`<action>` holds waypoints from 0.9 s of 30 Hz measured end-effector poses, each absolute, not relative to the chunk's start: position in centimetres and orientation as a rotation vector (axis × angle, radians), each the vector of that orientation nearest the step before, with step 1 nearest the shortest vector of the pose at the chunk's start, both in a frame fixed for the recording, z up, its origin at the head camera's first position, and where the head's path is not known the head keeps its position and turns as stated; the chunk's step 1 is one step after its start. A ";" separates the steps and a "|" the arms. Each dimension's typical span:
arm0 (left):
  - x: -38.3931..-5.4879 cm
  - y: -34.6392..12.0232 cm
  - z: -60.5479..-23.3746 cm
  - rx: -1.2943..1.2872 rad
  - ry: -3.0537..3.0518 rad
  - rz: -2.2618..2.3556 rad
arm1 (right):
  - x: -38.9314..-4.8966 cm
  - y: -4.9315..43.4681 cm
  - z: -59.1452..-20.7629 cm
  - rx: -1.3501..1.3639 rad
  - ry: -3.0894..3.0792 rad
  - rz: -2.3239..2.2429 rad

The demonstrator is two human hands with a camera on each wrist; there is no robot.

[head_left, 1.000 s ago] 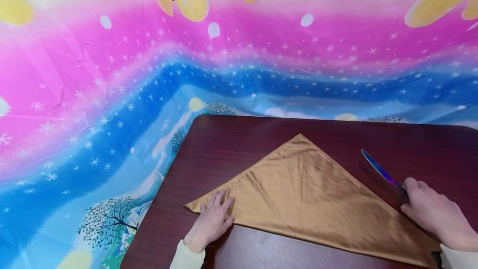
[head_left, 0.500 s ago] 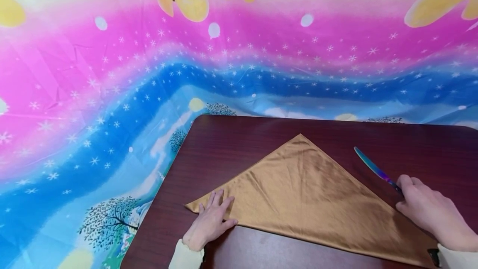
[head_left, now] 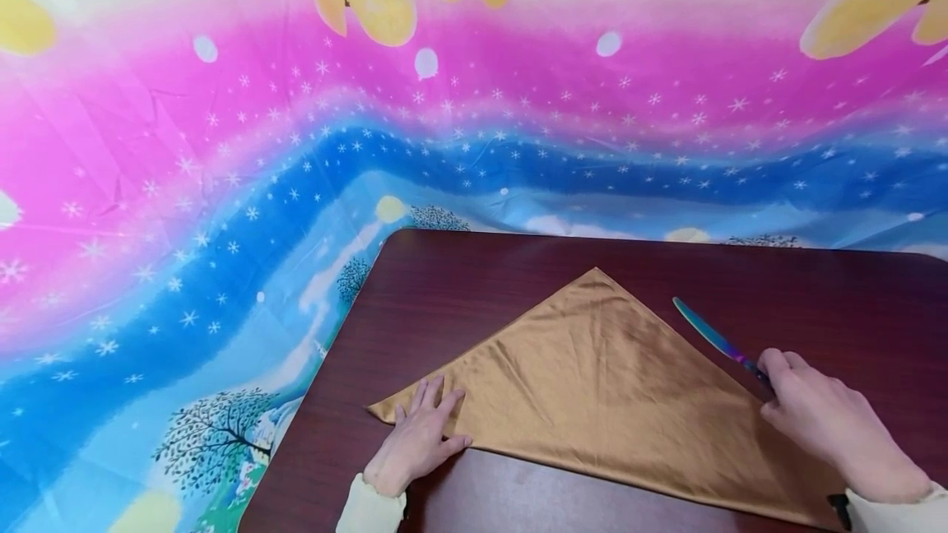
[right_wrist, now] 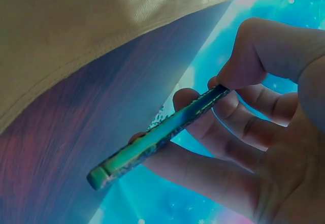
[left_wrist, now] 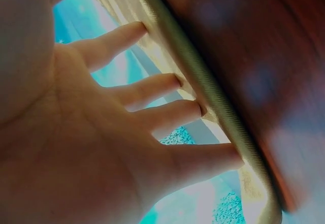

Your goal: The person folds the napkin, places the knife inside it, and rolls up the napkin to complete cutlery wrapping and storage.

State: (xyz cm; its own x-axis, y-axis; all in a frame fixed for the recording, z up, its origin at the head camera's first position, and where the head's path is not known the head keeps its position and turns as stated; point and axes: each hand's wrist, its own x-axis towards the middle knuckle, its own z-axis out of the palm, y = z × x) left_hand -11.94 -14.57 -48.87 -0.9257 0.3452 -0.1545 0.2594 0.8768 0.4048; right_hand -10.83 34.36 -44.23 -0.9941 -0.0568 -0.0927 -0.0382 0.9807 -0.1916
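Note:
A golden-brown cloth [head_left: 585, 385], folded into a triangle, lies flat with its peak pointing away from me. On its left corner my left hand [head_left: 420, 438] rests with fingers spread. The left wrist view shows those fingertips against the cloth [left_wrist: 203, 76] near its hemmed edge. My right hand [head_left: 829, 418] holds an iridescent table knife [head_left: 707, 326] by its handle, above the right slope of the triangle. The blade points up and left, its tip just beyond the cloth's edge. Thumb and fingers pinch the patterned knife handle [right_wrist: 162, 132] in the right wrist view.
The dark red-brown table [head_left: 452, 286] has rounded corners. Behind it and to the left hangs a pink and blue printed backdrop [head_left: 518, 122] with snowflakes and trees.
My right hand has moved left with the knife, bringing the blade closer to the cloth's right slope. The left hand and the cloth have stayed nearly in place.

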 end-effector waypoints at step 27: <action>-12.0 -14.7 -48.8 0.443 2.814 0.579 | -10.4 29.5 -44.4 -0.256 3.030 -0.312</action>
State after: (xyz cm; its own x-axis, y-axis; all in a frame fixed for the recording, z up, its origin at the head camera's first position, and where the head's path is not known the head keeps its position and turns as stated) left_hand -11.96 -14.75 -48.81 -0.9268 0.3373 -0.1649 0.2448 0.8758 0.4160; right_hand -10.39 29.54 -44.36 -0.9824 -0.1746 -0.0668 -0.1573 0.9651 -0.2093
